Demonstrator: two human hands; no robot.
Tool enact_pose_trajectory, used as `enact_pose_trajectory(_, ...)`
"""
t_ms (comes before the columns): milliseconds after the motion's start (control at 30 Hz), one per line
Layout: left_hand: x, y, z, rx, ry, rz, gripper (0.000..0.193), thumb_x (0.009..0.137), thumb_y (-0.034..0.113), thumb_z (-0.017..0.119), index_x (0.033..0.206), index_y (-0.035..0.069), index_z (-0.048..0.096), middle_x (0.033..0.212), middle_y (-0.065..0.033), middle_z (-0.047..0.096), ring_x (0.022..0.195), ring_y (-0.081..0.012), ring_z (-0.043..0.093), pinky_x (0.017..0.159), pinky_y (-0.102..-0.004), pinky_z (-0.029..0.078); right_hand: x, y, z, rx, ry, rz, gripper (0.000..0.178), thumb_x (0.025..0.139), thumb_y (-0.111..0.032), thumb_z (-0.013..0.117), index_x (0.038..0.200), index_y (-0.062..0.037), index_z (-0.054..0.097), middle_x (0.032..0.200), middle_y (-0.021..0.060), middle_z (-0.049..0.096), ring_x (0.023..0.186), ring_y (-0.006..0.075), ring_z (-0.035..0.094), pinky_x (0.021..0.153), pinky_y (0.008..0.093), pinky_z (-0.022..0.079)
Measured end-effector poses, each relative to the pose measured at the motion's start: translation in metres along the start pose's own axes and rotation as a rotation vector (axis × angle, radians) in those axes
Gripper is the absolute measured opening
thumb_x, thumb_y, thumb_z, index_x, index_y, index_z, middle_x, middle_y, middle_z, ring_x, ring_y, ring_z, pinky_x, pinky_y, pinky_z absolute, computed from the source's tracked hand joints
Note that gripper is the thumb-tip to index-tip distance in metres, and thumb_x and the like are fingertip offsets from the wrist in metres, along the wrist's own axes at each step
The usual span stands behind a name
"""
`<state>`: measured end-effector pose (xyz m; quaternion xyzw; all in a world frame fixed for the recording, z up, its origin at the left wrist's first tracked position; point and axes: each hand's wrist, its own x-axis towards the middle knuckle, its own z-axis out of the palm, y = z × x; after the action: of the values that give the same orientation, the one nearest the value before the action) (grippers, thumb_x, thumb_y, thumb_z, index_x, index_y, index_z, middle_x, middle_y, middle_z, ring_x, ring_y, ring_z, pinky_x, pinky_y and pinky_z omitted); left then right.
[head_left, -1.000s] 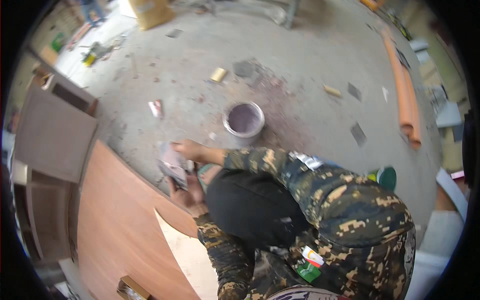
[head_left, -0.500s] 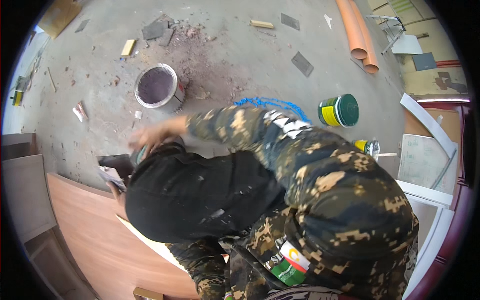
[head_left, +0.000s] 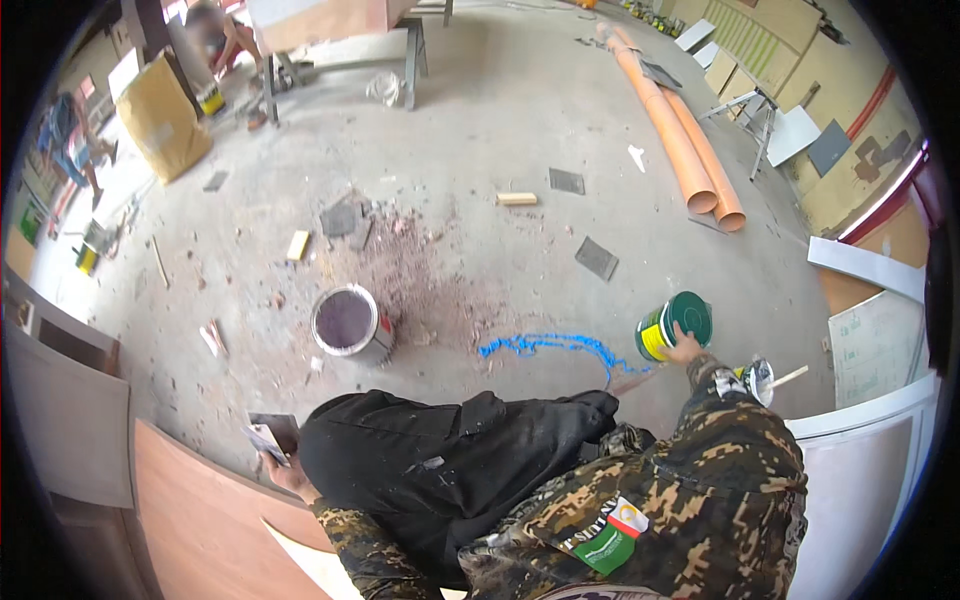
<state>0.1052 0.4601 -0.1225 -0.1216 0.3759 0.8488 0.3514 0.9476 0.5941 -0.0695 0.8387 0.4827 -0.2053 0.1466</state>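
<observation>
From the head view, our left hand [head_left: 287, 477] is at the lower left, beside the black-trousered knee [head_left: 345, 430], its grip clamped on a flat, putty-smeared scraper [head_left: 262, 440]. A dark rectangular plate [head_left: 281, 424] shows right behind the scraper; we cannot tell whether the two are joined.

Our right hand [head_left: 684, 346] reaches out to the right and touches the green lid [head_left: 690, 312] of a green-and-yellow can [head_left: 654, 334] on the concrete floor [head_left: 480, 260]. Its fingers lie over the lid's near edge, but we cannot tell whether this grip is closed on it. The can stands upright, with a smaller open can [head_left: 757, 378] holding a pale stick [head_left: 790, 378] near it.

A tangled blue strand [head_left: 570, 343] lies to the left of the green-and-yellow can. Farther left, beyond our knee, stands an upright bucket [head_left: 382, 340] with purplish putty [head_left: 343, 318] inside.
</observation>
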Motion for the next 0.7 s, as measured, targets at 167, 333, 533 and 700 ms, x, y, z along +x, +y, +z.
enact_pose_trajectory(167,0.019,-0.009,-0.039,-0.027,-0.125,-0.026,0.052,0.096,0.040,0.048,0.135,0.006,0.048,0.134,-0.0134,0.053,0.119,-0.0305,0.052,0.102,-0.0449,0.040,-0.041,-0.028,0.011,0.227,0.061,-0.044,0.117,0.069,-0.064,0.070,0.152,-0.0090,0.008,0.143,0.0468,0.004,0.137,0.0503,0.024,0.111,0.0419,0.028)
enact_pose_trajectory(333,0.022,-0.026,0.007,-0.113,-0.050,-0.030,0.055,0.091,0.041,0.052,0.136,0.009,0.047,0.133,-0.0131,0.053,0.119,-0.0317,0.052,0.102,-0.0459,0.040,-0.033,-0.035,0.000,0.324,0.016,-0.080,0.117,0.072,-0.062,0.069,0.151,-0.0014,0.007,0.143,0.0466,0.009,0.135,0.0499,0.027,0.110,0.0391,0.031)
enact_pose_trajectory(533,0.026,-0.023,0.022,-0.201,0.008,0.044,0.051,0.090,0.039,0.050,0.132,0.011,0.053,0.131,-0.0131,0.056,0.115,-0.0330,0.055,0.097,-0.0487,0.044,-0.035,-0.040,-0.020,0.046,-0.081,-0.159,0.107,0.077,-0.051,0.069,0.148,0.0045,0.010,0.133,0.0377,0.043,0.132,0.0379,0.041,0.091,0.0395,0.050)
enact_pose_trajectory(700,0.009,-0.028,0.054,-0.110,0.019,0.110,0.056,0.092,0.038,0.047,0.138,0.005,0.046,0.136,-0.0162,0.051,0.121,-0.0346,0.049,0.102,-0.0483,0.039,-0.042,-0.022,-0.077,0.154,-0.223,-0.148,0.093,0.077,-0.048,0.068,0.146,0.0010,0.029,0.118,0.0254,0.061,0.107,0.0340,0.061,0.086,0.0389,0.051)
